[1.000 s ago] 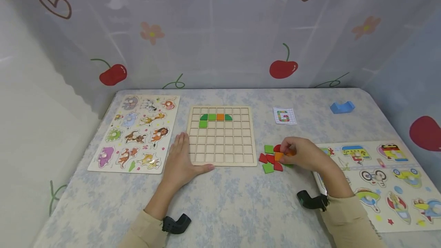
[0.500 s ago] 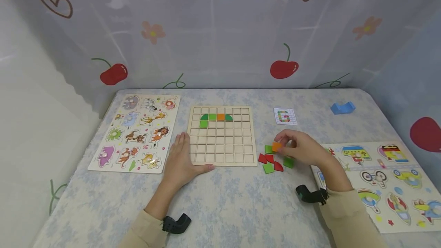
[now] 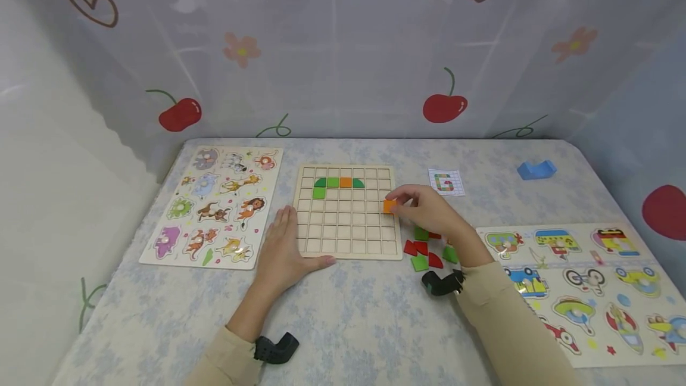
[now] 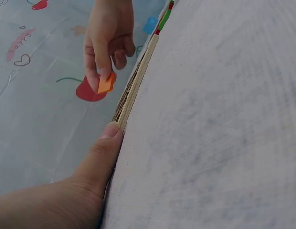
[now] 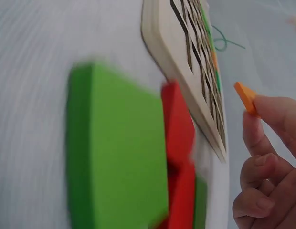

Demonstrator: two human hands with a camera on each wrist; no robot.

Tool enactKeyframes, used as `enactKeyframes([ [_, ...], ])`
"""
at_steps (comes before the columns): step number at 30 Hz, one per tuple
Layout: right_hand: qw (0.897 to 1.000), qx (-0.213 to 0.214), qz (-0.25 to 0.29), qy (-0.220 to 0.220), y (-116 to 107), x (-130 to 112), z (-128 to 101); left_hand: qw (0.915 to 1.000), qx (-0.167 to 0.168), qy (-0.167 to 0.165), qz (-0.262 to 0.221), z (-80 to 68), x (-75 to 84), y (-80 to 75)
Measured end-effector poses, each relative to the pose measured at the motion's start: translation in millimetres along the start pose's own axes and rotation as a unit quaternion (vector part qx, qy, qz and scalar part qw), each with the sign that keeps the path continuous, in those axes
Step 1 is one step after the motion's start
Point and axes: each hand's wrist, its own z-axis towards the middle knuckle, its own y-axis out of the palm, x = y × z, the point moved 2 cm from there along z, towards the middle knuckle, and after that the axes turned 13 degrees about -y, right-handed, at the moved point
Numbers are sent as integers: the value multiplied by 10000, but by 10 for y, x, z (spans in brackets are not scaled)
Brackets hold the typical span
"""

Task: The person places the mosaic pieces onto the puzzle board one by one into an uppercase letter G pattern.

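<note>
A wooden grid board [image 3: 345,219] lies in the middle of the table, with green and orange tiles along its upper cells. Against the board's left and lower edges rests my left hand [image 3: 284,255], fingers straight and thumb spread. My right hand [image 3: 426,210] pinches an orange square tile [image 3: 389,206] between thumb and fingers, above the board's right edge. In the left wrist view the orange tile [image 4: 106,83] is held clear of the board. Loose red and green tiles [image 3: 420,264] lie right of the board, partly under the right hand.
A small card [image 3: 445,183] with a coloured letter G pattern lies behind the right hand. An animal puzzle board [image 3: 211,207] is at left, a vehicle puzzle board [image 3: 584,296] at right. A blue block [image 3: 537,170] stands at the back right.
My right hand has lifted the orange tile from the loose pile and carried it left and away from me to the board's right edge. The left hand stays in place.
</note>
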Motion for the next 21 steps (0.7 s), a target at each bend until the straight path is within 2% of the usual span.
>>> enactKeyframes([
  [10,9978,152,625,-159,438,-217,502,10000,8,-32,91,5,-9,0],
  [17,9987,66,331,-375,727,-432,728,9999,38,37,131,7,1,3],
  [21,9990,-121,107,-410,873,-522,809,9998,90,76,136,11,-6,5],
])
